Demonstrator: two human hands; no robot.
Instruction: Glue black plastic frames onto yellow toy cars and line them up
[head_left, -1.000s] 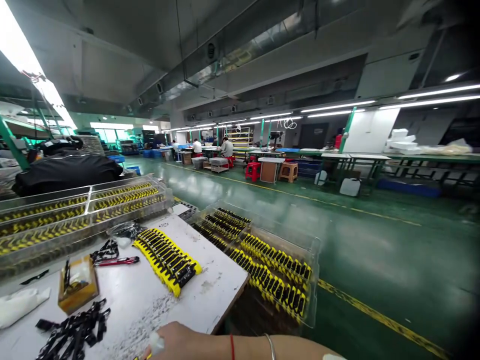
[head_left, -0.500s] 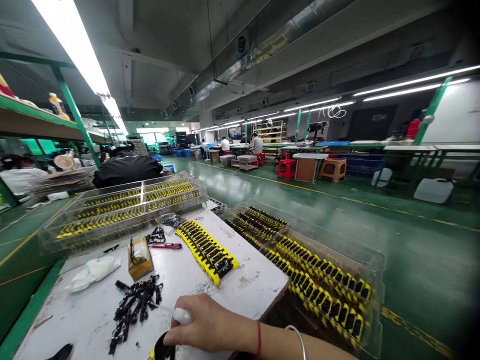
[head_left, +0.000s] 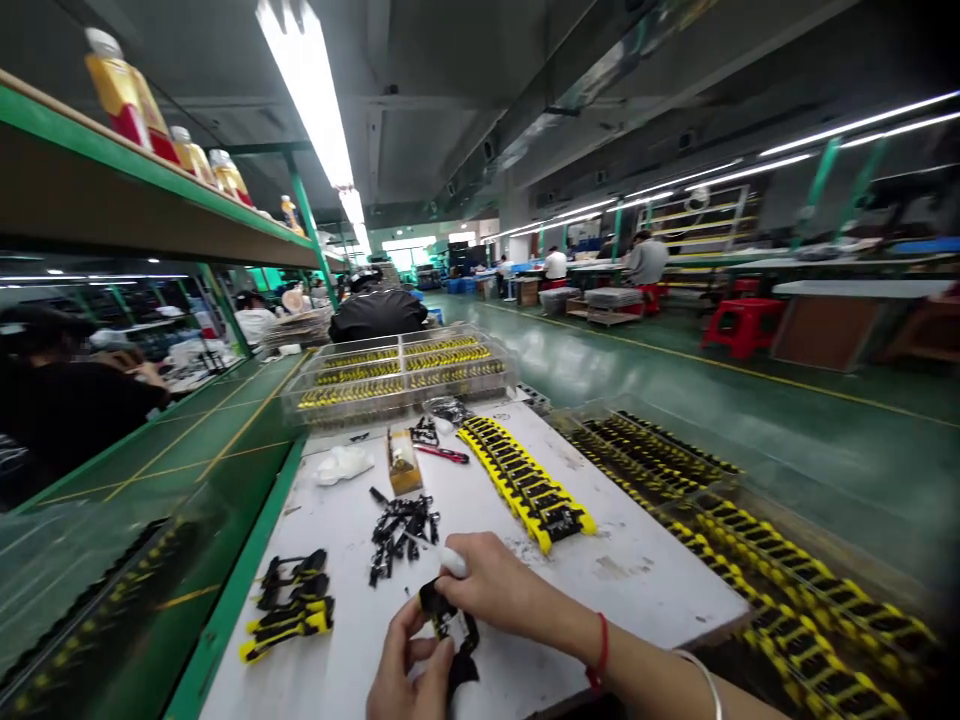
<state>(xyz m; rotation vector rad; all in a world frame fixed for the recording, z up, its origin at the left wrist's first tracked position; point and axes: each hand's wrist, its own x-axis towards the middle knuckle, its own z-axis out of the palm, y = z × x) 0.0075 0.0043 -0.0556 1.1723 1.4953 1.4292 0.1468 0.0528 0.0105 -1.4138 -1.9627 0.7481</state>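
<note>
Right hand (head_left: pixel 491 588) pinches the top of a black plastic piece (head_left: pixel 444 612), and its white-capped fingertip (head_left: pixel 453 562) presses just beside it. The left hand (head_left: pixel 409 672) closes around the piece from below, so both hands are grasping it over the near part of the white worktable (head_left: pixel 622 590). Their fingers hide much of the piece, and its exact shape is hard to make out. A pile of loose black pieces (head_left: pixel 401 530) sits just beyond the hands. Toward the table's green left edge (head_left: pixel 232 590), a small group of yellow-and-black pieces (head_left: pixel 289 612) lies close to that edge. Farther up are a small cardboard box (head_left: pixel 403 462), a red-handled utility knife (head_left: pixel 442 454) and a crumpled white cloth (head_left: pixel 343 464). A long curved row of yellow-and-black pieces (head_left: pixel 525 482) lies right of the hands, with open tabletop between it and the right edge. Past that edge, a clear plastic tray (head_left: pixel 810 610) of similar pieces runs out of frame. Another clear tray (head_left: pixel 397 375) stands at the far edge.
</note>
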